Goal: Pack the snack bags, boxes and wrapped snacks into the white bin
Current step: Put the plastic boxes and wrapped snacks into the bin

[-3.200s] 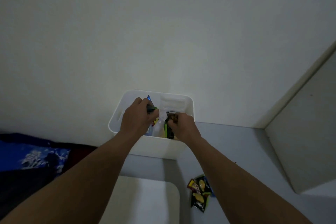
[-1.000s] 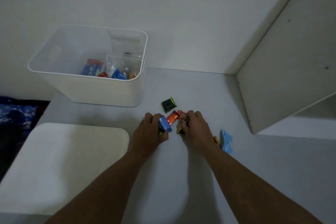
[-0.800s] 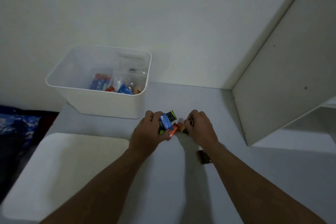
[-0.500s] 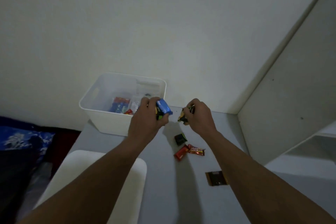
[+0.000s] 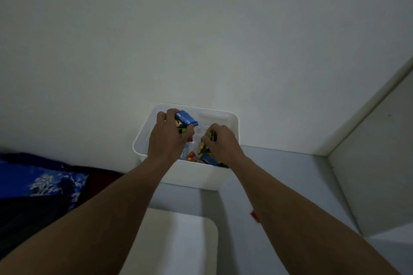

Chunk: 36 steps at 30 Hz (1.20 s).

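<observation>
Overhead, both hands (full) above white bin [image 5: 196, 179]

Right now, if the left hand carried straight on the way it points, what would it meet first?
Probably the far wall of the white bin. The left hand, closed on a blue wrapped snack, points away over the bin's opening; depth is unclear, so it might pass above the rim.

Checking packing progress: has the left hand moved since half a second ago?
Yes. The left hand, gripping snacks, went from beside the white bin to over its opening.
</observation>
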Motion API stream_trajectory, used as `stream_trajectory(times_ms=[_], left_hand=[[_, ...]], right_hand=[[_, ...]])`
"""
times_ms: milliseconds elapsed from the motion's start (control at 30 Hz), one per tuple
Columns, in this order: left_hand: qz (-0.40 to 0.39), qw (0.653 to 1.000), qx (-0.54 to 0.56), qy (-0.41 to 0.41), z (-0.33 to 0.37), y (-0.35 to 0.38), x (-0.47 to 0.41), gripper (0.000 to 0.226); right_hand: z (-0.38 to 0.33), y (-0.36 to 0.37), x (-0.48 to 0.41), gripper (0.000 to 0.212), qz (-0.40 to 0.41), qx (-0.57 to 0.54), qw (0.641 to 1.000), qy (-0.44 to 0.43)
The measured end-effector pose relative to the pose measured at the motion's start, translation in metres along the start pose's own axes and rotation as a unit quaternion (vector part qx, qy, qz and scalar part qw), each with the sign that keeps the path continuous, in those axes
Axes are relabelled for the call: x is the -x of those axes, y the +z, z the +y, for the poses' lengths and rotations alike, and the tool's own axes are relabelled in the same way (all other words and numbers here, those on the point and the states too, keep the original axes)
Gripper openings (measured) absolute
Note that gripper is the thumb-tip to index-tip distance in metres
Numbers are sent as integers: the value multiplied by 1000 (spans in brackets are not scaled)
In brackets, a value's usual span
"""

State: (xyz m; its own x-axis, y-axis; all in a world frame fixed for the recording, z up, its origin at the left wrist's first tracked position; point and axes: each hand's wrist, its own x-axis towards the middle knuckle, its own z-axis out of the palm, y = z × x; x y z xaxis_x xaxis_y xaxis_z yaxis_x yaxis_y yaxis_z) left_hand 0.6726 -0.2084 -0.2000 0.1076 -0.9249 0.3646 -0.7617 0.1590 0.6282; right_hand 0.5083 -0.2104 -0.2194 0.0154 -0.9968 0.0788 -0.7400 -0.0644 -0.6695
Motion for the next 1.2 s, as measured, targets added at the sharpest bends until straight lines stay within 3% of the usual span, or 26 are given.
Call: stream_trajectory(times_ms=[100,267,400,533,633,767,967,1100,1200], left_hand=[[-26,1000,12,9,-9,6,-6,50],[-87,996,4,30,-4,28,-12,51],[-159,986,-15,37,1,48,-10,52],[-202,971,-114,55,-3,59,-6,64],[-189,971,-125,80,-5,58,-4,59],[-156,972,-141,109,-2,51,8,53],[-13,959,-158,233,15,47,55,33],[-19,949,-111,295,44,63,104,24],[-75,945,-84,306,63,98,140,21]], right_hand=[[4,7,3,22,-24,-2,1000,1],[24,-13,11,29,92,118,989,16],[38,-21,15,41,3,137,986,91],[43,-19,16,51,-38,122,986,112],[44,-18,18,57,-54,128,983,123],[44,-22,28,48,-84,162,979,93],[55,-42,51,62,-84,138,981,103],[91,-59,77,69,-92,133,980,118],[130,-69,105,70,-90,129,978,138]])
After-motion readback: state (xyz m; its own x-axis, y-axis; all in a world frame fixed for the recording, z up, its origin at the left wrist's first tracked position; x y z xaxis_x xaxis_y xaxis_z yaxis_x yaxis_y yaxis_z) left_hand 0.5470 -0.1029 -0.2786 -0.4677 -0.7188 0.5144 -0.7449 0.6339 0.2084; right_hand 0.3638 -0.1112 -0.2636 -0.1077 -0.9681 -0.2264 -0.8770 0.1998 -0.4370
